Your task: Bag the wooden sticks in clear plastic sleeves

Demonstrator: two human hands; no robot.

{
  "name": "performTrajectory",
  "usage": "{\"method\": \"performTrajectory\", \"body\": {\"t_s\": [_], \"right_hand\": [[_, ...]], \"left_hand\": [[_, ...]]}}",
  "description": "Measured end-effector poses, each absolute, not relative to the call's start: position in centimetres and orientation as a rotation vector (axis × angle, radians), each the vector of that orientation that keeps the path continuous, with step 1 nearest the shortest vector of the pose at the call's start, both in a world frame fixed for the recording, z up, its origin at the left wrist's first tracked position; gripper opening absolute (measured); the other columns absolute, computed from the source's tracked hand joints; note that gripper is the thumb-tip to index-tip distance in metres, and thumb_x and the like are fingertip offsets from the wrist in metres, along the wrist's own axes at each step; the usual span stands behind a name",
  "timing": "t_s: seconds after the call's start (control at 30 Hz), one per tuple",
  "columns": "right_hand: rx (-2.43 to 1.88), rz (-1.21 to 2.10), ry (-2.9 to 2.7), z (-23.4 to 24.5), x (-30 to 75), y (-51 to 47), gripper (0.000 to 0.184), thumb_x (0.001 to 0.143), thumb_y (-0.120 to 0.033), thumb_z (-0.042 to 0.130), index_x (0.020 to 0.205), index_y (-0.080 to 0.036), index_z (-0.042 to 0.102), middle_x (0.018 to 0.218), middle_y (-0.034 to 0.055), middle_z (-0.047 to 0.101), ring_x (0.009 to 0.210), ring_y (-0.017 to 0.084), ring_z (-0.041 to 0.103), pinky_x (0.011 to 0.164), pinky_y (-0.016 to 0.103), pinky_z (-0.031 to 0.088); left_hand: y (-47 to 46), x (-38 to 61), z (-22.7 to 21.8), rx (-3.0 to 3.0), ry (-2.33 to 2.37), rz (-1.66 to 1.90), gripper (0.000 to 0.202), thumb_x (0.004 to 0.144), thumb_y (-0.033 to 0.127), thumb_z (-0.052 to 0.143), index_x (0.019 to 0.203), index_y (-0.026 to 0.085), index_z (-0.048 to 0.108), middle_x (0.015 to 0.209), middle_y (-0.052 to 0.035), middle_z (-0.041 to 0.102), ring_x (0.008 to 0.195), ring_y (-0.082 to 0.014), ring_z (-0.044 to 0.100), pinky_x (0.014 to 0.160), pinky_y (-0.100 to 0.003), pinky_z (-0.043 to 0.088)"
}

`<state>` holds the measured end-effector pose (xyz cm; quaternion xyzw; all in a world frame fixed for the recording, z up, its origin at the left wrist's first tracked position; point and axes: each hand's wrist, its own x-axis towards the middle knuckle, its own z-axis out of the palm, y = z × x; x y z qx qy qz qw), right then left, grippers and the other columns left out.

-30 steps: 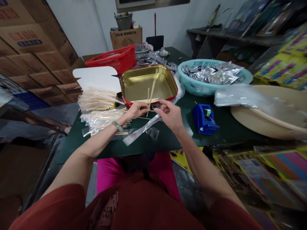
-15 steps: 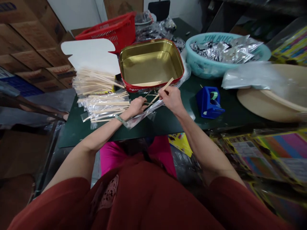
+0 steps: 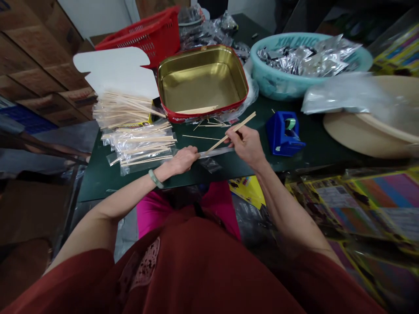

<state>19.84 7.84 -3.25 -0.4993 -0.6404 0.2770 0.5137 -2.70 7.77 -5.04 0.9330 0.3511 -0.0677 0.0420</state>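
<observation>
My right hand (image 3: 247, 144) is closed on a few thin wooden sticks (image 3: 234, 129) that slant up to the right. Their lower ends meet a narrow clear plastic sleeve (image 3: 218, 152) lying flat on the dark green table (image 3: 98, 174). My left hand (image 3: 183, 159) is closed on the sleeve's left end. Bagged sticks (image 3: 140, 146) lie in a pile left of that hand, with loose sticks (image 3: 124, 111) stacked behind them. A gold square tin with a red rim (image 3: 202, 80) holds a few more sticks near its front wall.
A blue tape dispenser (image 3: 284, 133) stands right of my right hand. Behind are a turquoise basin of silver packets (image 3: 304, 63), a red basket (image 3: 147, 37) and a white card (image 3: 114, 72). A beige round tray (image 3: 373, 126) sits at right. Cardboard boxes stack up left.
The sticks have tilted from upright to a low slant, and both hands have come down to the table with the sleeve. The view has tipped downward.
</observation>
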Motion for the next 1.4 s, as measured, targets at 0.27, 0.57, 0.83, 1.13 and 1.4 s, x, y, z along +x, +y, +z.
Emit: {"method": "performTrajectory", "body": {"t_s": [0.27, 0.57, 0.83, 1.13, 1.4], "right_hand": [[-1.244, 0.535, -1.400, -4.6, 22.9, 6.8, 0.021, 0.086, -0.042, 0.058, 0.077, -0.023, 0.057, 0.060, -0.0016, 0.060, 0.052, 0.013, 0.061, 0.044, 0.026, 0.048], [-1.218, 0.521, -1.408, -3.5, 21.4, 4.9, 0.023, 0.091, -0.043, 0.050, 0.081, -0.023, 0.055, 0.065, -0.0004, 0.062, 0.053, 0.014, 0.062, 0.049, 0.028, 0.051], [-1.344, 0.349, -1.408, -5.3, 22.1, 5.8, 0.025, 0.093, -0.044, 0.046, 0.083, -0.023, 0.055, 0.065, 0.0006, 0.061, 0.056, 0.016, 0.062, 0.058, 0.032, 0.052], [-1.441, 0.154, -1.605, -3.8, 21.4, 6.6, 0.021, 0.092, -0.039, 0.046, 0.081, -0.024, 0.055, 0.070, 0.0050, 0.061, 0.072, 0.023, 0.062, 0.073, 0.040, 0.051], [-1.500, 0.225, -1.642, -5.4, 21.1, 7.8, 0.018, 0.089, -0.035, 0.049, 0.078, -0.022, 0.055, 0.065, 0.0042, 0.057, 0.064, 0.021, 0.057, 0.071, 0.039, 0.048]], "left_hand": [[6.9, -4.4, -4.0, 2.811, 1.015, -0.189, 0.020, 0.090, 0.018, 0.044, 0.093, 0.012, 0.064, 0.097, -0.0124, 0.060, 0.083, -0.0180, 0.056, 0.069, -0.028, 0.045], [8.8, -3.4, -5.5, 2.695, 1.107, 0.111, 0.033, 0.098, 0.024, 0.035, 0.100, 0.012, 0.065, 0.099, -0.0112, 0.062, 0.086, -0.0169, 0.058, 0.078, -0.028, 0.048], [7.2, -2.4, -4.7, 2.929, 1.065, -0.155, 0.029, 0.096, 0.028, 0.043, 0.093, 0.012, 0.066, 0.099, -0.0139, 0.062, 0.092, -0.0224, 0.056, 0.070, -0.030, 0.046], [9.5, 1.8, -3.7, 2.863, 1.026, -0.362, 0.028, 0.094, 0.021, 0.043, 0.089, 0.010, 0.069, 0.095, -0.0176, 0.068, 0.086, -0.0238, 0.062, 0.061, -0.031, 0.039], [11.5, 2.7, -5.0, 2.822, 0.895, -0.256, 0.044, 0.090, 0.015, 0.046, 0.132, 0.023, 0.055, 0.095, -0.0068, 0.069, 0.077, -0.0156, 0.061, 0.058, -0.025, 0.031]]}}
